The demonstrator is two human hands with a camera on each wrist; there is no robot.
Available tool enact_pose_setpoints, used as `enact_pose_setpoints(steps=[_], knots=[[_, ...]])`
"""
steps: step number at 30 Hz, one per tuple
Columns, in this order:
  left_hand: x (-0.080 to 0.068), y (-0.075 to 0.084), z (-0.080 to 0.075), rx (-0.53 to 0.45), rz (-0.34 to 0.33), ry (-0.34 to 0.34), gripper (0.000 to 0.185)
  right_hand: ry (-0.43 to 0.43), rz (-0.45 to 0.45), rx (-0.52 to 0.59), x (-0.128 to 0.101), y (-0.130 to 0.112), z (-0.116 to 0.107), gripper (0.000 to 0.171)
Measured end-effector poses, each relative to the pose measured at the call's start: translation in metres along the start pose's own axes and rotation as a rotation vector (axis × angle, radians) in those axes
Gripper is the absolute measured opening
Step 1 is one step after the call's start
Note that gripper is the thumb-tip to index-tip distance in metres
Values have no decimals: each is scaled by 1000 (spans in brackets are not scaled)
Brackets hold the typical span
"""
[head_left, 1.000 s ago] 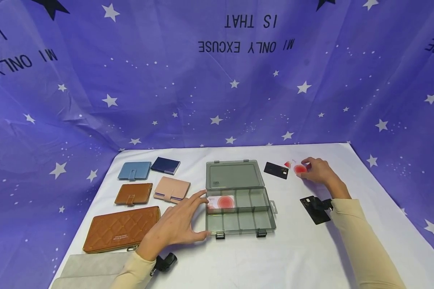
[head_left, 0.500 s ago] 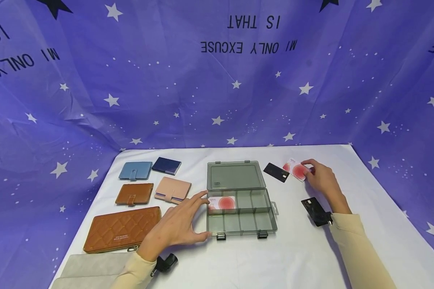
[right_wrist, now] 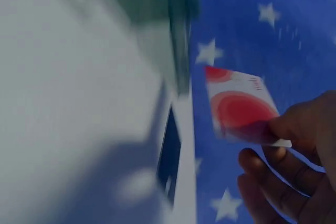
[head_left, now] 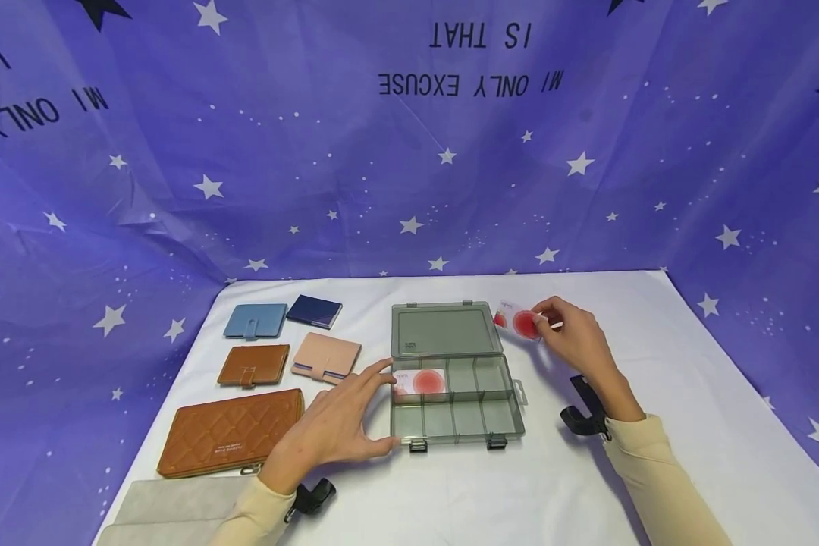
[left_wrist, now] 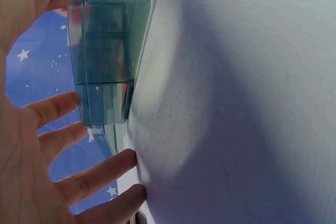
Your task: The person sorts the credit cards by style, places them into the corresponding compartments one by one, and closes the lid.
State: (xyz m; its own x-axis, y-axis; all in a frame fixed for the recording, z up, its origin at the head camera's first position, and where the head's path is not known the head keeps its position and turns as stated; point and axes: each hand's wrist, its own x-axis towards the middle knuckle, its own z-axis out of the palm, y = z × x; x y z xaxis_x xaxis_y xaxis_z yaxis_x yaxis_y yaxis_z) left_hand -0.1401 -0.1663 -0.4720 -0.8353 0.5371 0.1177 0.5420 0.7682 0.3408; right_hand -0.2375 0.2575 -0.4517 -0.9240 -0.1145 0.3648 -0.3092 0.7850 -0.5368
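Observation:
A smoky clear compartment box (head_left: 450, 409) lies open on the white table (head_left: 587, 485), its lid (head_left: 445, 331) folded back. One white card with a red circle (head_left: 419, 381) sits in the box's back left compartment. My left hand (head_left: 344, 417) spans the box's left end with straight spread fingers, thumb at the front corner. The left wrist view shows those fingers (left_wrist: 58, 108) beside the box wall (left_wrist: 105, 51). My right hand (head_left: 573, 341) pinches a second red-circle card (head_left: 519, 322) in the air just right of the lid. In the right wrist view this card (right_wrist: 241, 108) is held above a dark card (right_wrist: 169, 156) on the table.
Several wallets lie left of the box: blue (head_left: 254, 321), navy (head_left: 313, 312), small brown (head_left: 252, 365), pink (head_left: 325, 356), large quilted brown (head_left: 228, 432) and grey (head_left: 171, 512). A purple star-print cloth (head_left: 409, 167) hangs behind and beside the table.
My right hand lifted the red-circle card off the table and carried it left toward the box lid, where it now hides the black card. The left hand stayed put.

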Motion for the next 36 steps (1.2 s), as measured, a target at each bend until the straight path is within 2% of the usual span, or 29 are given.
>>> enact_pose_setpoints(steps=[6,9,13,20,25,30,36], knots=[[1,1,-1,2,3,-6,89,-68,-81,74,-7,-41,14,9],[1,1,-2,2,4,-5,89,-143,-132,127,-12,-57,25,9],[2,1,-1,6,12,0,89,-232,-188,138,-20,-72,39,9],[2,0,-1,14,17,4,89,-307,-225,69,-34,-87,61,9],[2,0,0,21,15,2,89,-272,-297,-8,-41,-88,73,10],[2,1,0,17,15,5,89,-251,-349,-109,-45,-90,76,20],[0,1,-1,6,12,5,89,-337,-411,-203,-48,-97,78,35]])
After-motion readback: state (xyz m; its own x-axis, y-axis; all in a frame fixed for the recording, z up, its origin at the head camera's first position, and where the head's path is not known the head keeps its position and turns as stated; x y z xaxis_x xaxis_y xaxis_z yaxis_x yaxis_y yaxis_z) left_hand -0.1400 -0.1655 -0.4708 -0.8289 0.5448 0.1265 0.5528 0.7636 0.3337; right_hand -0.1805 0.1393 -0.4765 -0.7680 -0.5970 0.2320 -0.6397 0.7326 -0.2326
